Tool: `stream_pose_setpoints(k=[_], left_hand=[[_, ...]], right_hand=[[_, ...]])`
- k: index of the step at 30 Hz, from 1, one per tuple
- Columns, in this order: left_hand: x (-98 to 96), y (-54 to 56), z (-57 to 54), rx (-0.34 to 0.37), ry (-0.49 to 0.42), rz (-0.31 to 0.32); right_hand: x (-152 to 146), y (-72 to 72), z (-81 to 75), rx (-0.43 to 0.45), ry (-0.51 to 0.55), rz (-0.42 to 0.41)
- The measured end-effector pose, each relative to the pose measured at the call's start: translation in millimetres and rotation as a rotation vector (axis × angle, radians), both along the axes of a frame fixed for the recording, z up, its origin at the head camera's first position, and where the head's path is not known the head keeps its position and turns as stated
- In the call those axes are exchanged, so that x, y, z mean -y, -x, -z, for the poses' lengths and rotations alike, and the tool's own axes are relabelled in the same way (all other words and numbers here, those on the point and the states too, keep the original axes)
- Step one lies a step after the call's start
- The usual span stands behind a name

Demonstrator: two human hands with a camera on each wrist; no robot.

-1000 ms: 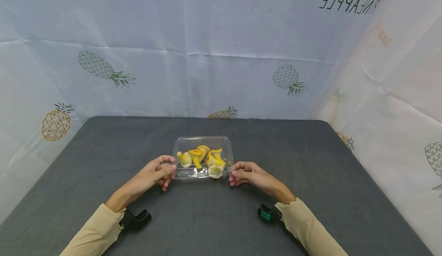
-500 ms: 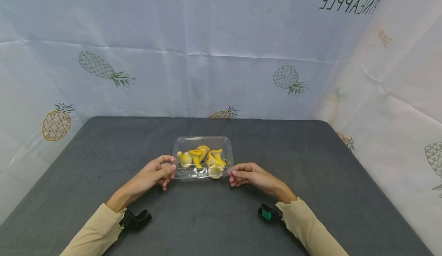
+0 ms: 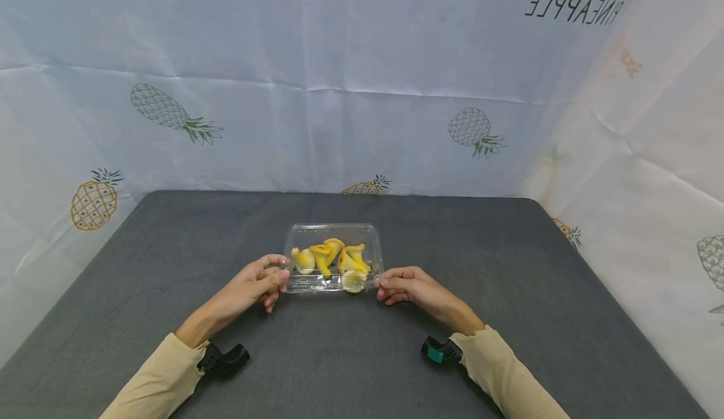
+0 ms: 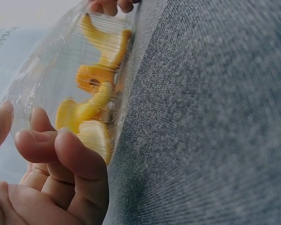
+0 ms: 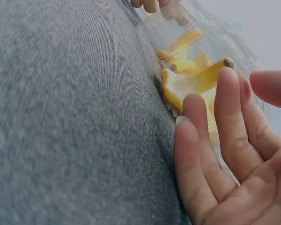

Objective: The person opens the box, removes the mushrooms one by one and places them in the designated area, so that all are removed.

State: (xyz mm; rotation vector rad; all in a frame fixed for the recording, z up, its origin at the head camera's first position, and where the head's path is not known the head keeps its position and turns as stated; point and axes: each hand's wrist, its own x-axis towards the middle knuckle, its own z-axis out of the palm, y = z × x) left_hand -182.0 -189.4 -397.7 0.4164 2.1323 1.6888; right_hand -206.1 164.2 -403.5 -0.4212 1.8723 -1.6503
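Note:
A clear plastic clamshell box [image 3: 362, 233] rests on the dark table, with several yellow and whitish mushrooms [image 3: 321, 255] inside. At its front left corner my left hand [image 3: 254, 284] pinches the thin plastic edge between thumb and fingers. My right hand [image 3: 413, 288] does the same at the front right corner. The left wrist view shows the clear plastic lying between the left thumb and curled fingers [image 4: 82, 164]. In the right wrist view, the right thumb [image 5: 271, 86] meets the fingertips by the box's edge. Whether the lid is fully snapped down cannot be seen.
The dark grey table [image 3: 339, 369] spreads around the box on all sides. A pale cloth [image 3: 362, 42] printed with pineapples hangs behind it and along the sides. A black wrist strap device [image 3: 223, 359] sits at each cuff.
Almost nothing differs. Both hands stay at the box's front corners, and the box and mushrooms keep their places; the head view shifts very slightly.

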Motion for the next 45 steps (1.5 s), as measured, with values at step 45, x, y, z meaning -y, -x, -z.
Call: stream_pose_setpoints(k=[45], left_hand=[[-0.4, -1.9, -1.8, 0.007, 0.002, 0.027]], right_hand=[[2.8, -2.4, 4.2, 0.05, 0.069, -0.008]])
